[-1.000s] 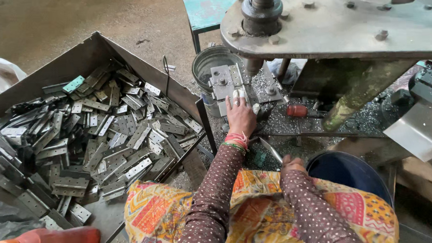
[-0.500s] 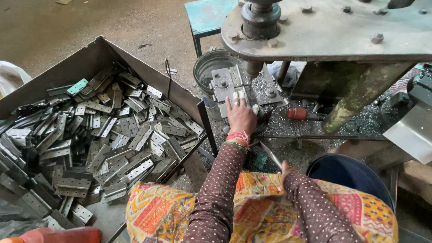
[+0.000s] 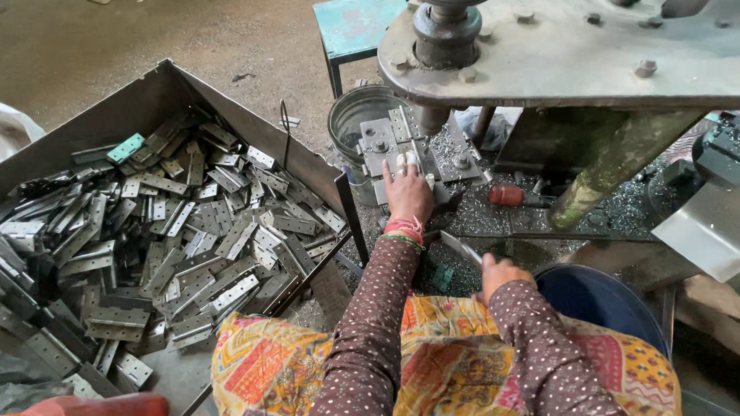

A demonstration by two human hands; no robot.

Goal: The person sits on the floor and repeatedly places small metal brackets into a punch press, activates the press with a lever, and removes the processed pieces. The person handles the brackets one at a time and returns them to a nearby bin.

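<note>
Feeding the press
Left hand (image 3: 408, 191) flat, steadying a hinge plate (image 3: 381, 140) under the punch (image 3: 433, 118); right hand (image 3: 501, 274) grips a metal strip (image 3: 461, 248).

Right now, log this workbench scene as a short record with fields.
Left hand: flat on the press bed, fingers on a metal plate under the punch
Right hand: close to the lap, holding a flat metal strip
Press: heavy grey frame overhead
Tray: on the left, heaped with metal hinges
Bucket: grey, behind the plate
Stool: teal, further back
</note>
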